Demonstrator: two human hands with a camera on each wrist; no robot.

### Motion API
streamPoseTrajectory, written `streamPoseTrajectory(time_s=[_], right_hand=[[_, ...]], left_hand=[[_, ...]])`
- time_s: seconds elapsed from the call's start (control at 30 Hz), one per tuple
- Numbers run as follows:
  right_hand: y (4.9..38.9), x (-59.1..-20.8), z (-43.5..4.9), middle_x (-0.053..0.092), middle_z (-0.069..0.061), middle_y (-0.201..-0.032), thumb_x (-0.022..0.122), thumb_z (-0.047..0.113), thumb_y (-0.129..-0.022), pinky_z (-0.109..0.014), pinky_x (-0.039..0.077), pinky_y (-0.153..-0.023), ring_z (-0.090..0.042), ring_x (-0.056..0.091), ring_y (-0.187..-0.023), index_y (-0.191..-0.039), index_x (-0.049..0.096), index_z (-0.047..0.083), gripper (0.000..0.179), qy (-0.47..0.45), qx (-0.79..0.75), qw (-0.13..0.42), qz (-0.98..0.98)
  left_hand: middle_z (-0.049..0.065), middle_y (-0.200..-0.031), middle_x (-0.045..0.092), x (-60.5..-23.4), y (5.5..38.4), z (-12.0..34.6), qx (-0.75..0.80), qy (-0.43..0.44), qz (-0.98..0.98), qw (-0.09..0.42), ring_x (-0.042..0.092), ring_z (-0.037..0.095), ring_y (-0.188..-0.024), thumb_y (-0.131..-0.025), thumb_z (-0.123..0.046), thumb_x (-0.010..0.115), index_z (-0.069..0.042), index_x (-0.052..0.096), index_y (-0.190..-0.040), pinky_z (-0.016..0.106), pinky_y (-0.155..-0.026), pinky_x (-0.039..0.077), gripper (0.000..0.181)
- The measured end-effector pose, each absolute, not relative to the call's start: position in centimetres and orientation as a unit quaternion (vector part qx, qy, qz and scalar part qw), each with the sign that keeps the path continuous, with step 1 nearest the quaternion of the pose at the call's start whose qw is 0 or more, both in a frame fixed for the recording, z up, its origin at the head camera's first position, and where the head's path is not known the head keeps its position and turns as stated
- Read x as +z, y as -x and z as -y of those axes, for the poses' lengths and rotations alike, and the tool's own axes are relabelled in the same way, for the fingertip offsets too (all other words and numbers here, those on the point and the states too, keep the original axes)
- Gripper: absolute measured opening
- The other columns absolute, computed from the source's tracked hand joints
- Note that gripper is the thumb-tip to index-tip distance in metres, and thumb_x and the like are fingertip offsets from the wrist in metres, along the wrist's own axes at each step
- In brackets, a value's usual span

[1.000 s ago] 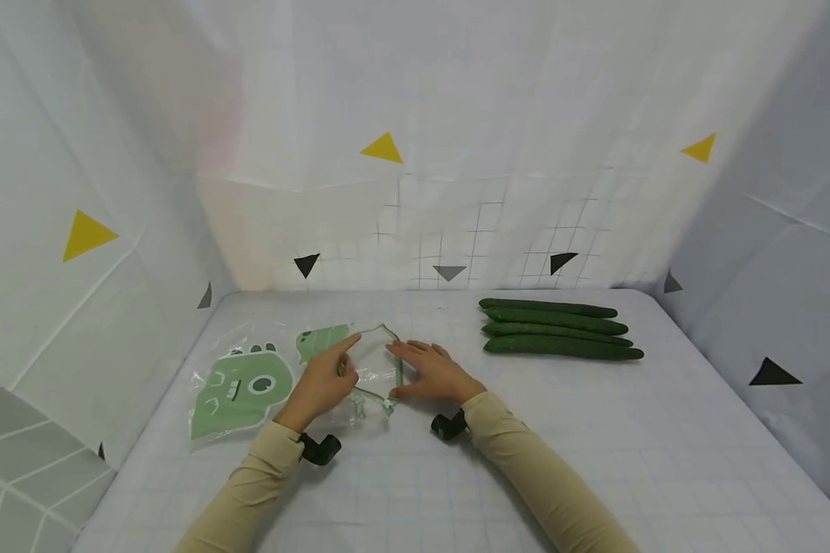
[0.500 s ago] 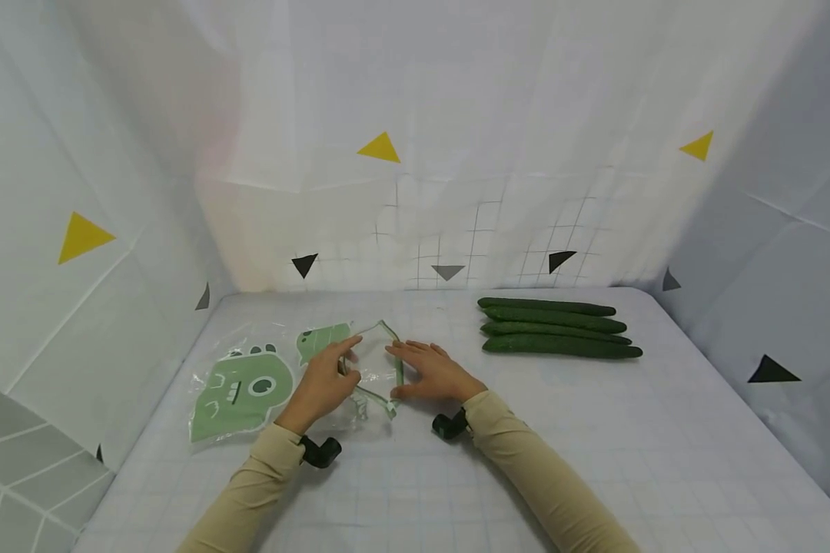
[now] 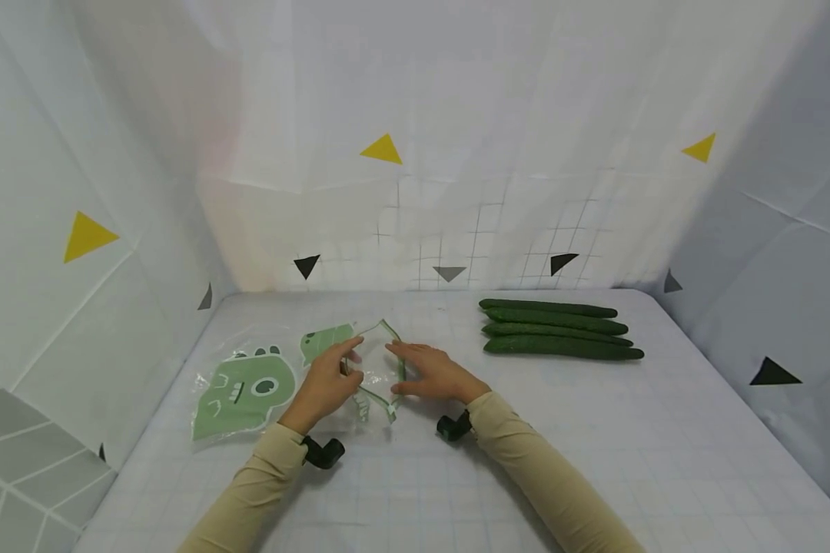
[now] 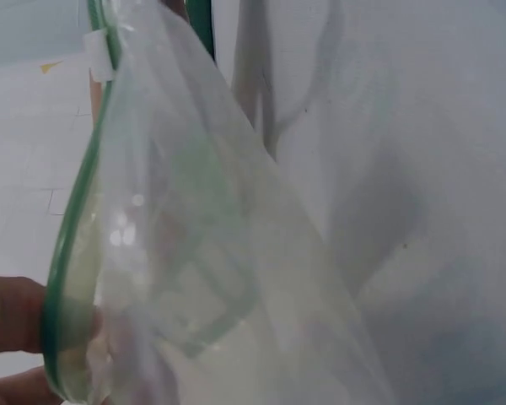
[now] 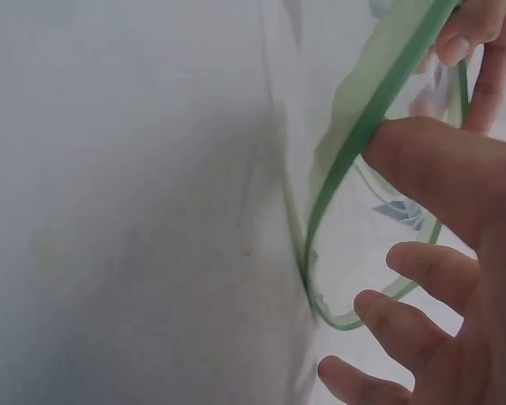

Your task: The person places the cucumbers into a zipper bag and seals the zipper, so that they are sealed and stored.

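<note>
A clear zip bag with a green-edged mouth (image 3: 392, 409) lies between the two hands in the head view, its mouth spread toward the right. At the mouth's left side is the left hand (image 3: 321, 388), its thumb and index finger apart and touching the rim. The right hand (image 3: 436, 372) is at the opposite side, fingers extended across the green rim. In the right wrist view, its thumb (image 5: 438, 164) presses against the rim (image 5: 371, 110), other fingers spread. The left wrist view shows the green zip edge (image 4: 67, 236) in front of the left fingers, partly hidden by plastic.
Flat at the left lies another clear bag (image 3: 242, 392) printed with a green one-eyed monster. Several long cucumbers (image 3: 560, 347) lie side by side at the back right. White sheets (image 3: 491, 153) with yellow and black triangles wall in the white table (image 3: 595, 445).
Both hands stay at the bag's mouth, having shifted only slightly. The mouth's near corner has moved a little lower and the rim is spread slightly wider. The cucumbers stay put.
</note>
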State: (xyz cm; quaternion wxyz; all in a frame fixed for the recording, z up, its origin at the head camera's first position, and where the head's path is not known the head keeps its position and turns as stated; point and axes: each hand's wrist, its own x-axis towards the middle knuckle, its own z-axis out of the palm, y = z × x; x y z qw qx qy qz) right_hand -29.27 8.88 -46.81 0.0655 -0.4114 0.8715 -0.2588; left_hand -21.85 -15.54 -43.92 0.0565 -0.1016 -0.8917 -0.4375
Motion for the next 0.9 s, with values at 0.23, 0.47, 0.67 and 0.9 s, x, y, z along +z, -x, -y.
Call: streamPoseTrajectory(time_s=[0.23, 0.47, 0.67, 0.9], right_hand=[[28.6, -46.1, -10.2, 0.037, -0.015, -0.163, 0.074, 0.034, -0.099, -0.06, 0.032, -0.114, -0.037, 0.036, -0.147, -0.161, 0.04, 0.007, 0.076, 0.393, -0.294, 0.052, -0.87], [28.3, -45.6, -12.7, 0.035, -0.012, -0.165, 0.072, 0.034, -0.1, -0.058, 0.032, -0.115, -0.036, 0.036, -0.148, -0.162, 0.039, 0.007, 0.075, 0.387, -0.278, 0.028, -0.879], [28.1, -44.9, -15.9, 0.036, -0.014, -0.164, 0.073, 0.032, -0.1, -0.062, 0.033, -0.113, -0.039, 0.036, -0.147, -0.161, 0.038, 0.006, 0.075, 0.37, -0.287, 0.002, -0.884], [27.8, -44.1, -19.4, 0.037, -0.01, -0.164, 0.075, 0.031, -0.099, -0.062, 0.032, -0.114, -0.038, 0.035, -0.148, -0.162, 0.039, 0.012, 0.076, 0.32, -0.293, -0.006, -0.901]], left_hand=[[0.013, -0.119, 0.064, -44.1, 21.8, 15.5, -0.46, 0.089, 0.882, 0.048, 0.061, 0.019, -0.087, -0.092, -0.003, 0.065, -0.007, 0.05, -0.154, 0.036, -0.067, 0.052, 0.064], [0.012, -0.12, 0.063, -43.9, 21.7, 15.5, -0.467, 0.075, 0.88, 0.039, 0.062, 0.019, -0.084, -0.093, -0.002, 0.066, -0.008, 0.049, -0.155, 0.036, -0.067, 0.053, 0.065], [0.016, -0.122, 0.062, -43.6, 21.5, 15.5, -0.476, 0.075, 0.875, 0.033, 0.063, 0.019, -0.079, -0.093, -0.002, 0.064, -0.007, 0.048, -0.156, 0.035, -0.066, 0.053, 0.065], [0.019, -0.123, 0.062, -43.5, 21.4, 15.4, -0.477, 0.078, 0.875, 0.035, 0.063, 0.019, -0.078, -0.093, -0.002, 0.063, -0.006, 0.047, -0.156, 0.035, -0.066, 0.052, 0.064]])
